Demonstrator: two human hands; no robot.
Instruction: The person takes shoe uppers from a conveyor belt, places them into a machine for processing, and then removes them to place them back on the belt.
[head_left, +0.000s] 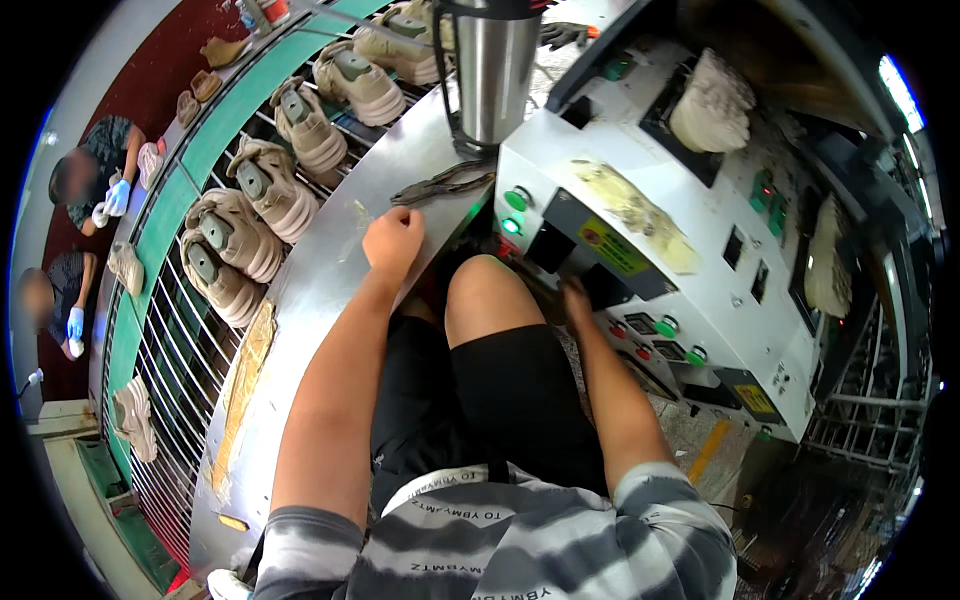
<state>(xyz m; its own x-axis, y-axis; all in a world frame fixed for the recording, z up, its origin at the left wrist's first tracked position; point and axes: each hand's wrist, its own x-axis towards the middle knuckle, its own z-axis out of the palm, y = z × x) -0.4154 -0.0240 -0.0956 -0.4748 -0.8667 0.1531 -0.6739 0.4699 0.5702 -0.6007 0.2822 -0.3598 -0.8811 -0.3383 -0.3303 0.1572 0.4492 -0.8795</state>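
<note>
My left hand [394,240] is closed in a fist with nothing visible in it, resting on the bare metal tabletop [335,290]. Just beyond it lies a flat, dark, strap-like piece [445,183]. My right hand [574,303] is low against the front of a white machine [640,190], beside its dark panel; its fingers are in shadow and mostly hidden. A green button [512,226] glows on the machine's front, with another green button [517,198] above it. Lower down, near my right forearm, are more green and red buttons [667,326].
Several beige sneakers [275,187] stand on a wire-rod conveyor [165,400] to the left. A large steel tumbler [497,75] stands at the table's far end. Worn, pale pads [712,103] sit on the machine. Two people wearing gloves [118,197] work across the conveyor.
</note>
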